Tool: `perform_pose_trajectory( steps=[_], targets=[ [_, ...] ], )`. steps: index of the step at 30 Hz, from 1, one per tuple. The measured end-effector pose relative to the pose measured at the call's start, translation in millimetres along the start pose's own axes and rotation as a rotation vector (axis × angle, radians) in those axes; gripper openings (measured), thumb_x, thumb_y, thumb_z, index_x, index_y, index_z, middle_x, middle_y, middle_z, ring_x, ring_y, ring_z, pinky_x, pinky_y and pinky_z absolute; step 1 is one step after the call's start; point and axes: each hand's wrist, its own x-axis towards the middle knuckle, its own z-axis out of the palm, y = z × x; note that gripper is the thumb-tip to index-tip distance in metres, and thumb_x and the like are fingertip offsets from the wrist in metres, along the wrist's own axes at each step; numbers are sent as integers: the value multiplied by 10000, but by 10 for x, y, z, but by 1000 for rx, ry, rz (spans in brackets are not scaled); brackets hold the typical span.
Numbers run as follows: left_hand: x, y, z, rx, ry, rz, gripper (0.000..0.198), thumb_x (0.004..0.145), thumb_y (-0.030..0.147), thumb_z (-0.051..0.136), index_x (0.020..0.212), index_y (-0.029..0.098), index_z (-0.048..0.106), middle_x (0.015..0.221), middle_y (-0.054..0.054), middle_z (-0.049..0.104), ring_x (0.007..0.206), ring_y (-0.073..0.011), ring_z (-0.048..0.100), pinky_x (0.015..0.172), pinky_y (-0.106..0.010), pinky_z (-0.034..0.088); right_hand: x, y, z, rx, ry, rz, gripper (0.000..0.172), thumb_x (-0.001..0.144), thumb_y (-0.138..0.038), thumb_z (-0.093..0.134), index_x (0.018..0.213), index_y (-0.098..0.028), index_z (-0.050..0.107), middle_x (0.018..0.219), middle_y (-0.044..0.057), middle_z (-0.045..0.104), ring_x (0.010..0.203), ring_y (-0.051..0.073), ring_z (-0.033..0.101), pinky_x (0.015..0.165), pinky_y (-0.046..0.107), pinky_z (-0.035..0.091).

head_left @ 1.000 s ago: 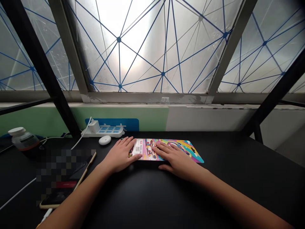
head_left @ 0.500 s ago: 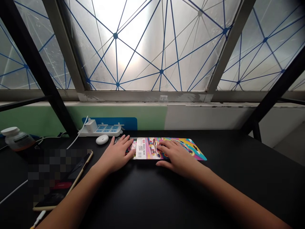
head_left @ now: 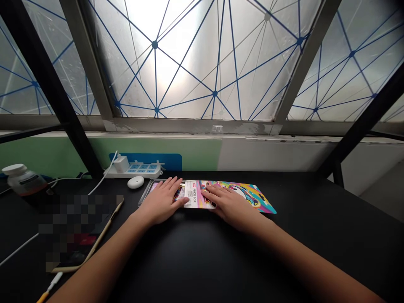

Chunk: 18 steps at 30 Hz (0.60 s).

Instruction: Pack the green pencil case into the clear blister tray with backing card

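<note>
One box (head_left: 193,193) near desk's (head_left: 195,256) back edge.
My left hand (head_left: 161,202), right hand (head_left: 235,206) atop, fingers spread; likely steadying. Lifting needs edge grip.

Surface (head_left: 202,261): black, before me
Middle: pencil-box pack (head_left: 193,193)
My left: bottle (head_left: 27,182), beige-edged device (head_left: 86,240)
Back: white oval case (head_left: 135,182)

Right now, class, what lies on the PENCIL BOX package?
The left hand lies on the left part of the package, the right hand nearer its middle. A white label shows between; anything beneath the hands is hidden.
</note>
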Motion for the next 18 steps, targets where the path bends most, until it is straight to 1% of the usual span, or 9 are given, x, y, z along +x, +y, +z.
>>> perform_pose_trajectory(
  steps=[3,5,8,10,12,16,18],
  targets=[
    [-18,-85,-60,4,-22,-31,814,929,746,277,1527,204,379,1620,-91,257,1504,-312,205,1198,-524,182,-37,115,-64,18,-7,-2,541,894,-190,576,1432,-215,514,1453,122,547,1310,306,524,1082,475,435],
    [-29,-134,-83,-3,-18,-49,814,923,753,285,1518,209,397,1618,-93,262,1498,-319,224,1195,-533,187,-55,180,-102,16,-20,5,566,863,-152,580,1422,-221,527,1446,111,556,1297,300,536,1076,468,442],
    [-39,-179,-99,-16,0,-57,782,927,739,305,1511,231,411,1613,-89,277,1493,-316,241,1194,-528,193,-76,248,-156,-5,-25,16,589,858,-78,499,1424,-235,531,1453,92,554,1301,286,537,1091,472,428],
    [-37,-194,-103,-19,-6,-63,774,930,732,303,1514,234,406,1615,-82,273,1496,-309,235,1196,-521,193,-94,300,-188,-24,-3,10,606,858,-35,433,1413,-247,549,1440,83,568,1304,280,539,1108,487,407],
    [-29,-210,-107,-14,-17,-75,782,932,731,289,1519,225,396,1619,-82,262,1498,-307,230,1196,-524,188,-124,390,-218,-40,17,20,641,827,5,404,1386,-255,581,1425,77,583,1306,282,539,1112,502,400],
    [-10,-269,-114,19,-5,-122,793,935,721,276,1518,197,398,1616,-98,272,1497,-309,235,1192,-527,195,-203,648,-313,-89,34,90,665,790,32,391,1347,-251,618,1391,73,613,1246,273,594,1048,470,471],
    [-4,-301,-107,35,6,-140,788,937,714,278,1512,191,408,1614,-100,277,1499,-306,230,1192,-523,199,-222,697,-379,-137,93,131,678,788,41,382,1356,-253,606,1392,69,613,1228,270,605,1037,486,474]
  ],
)
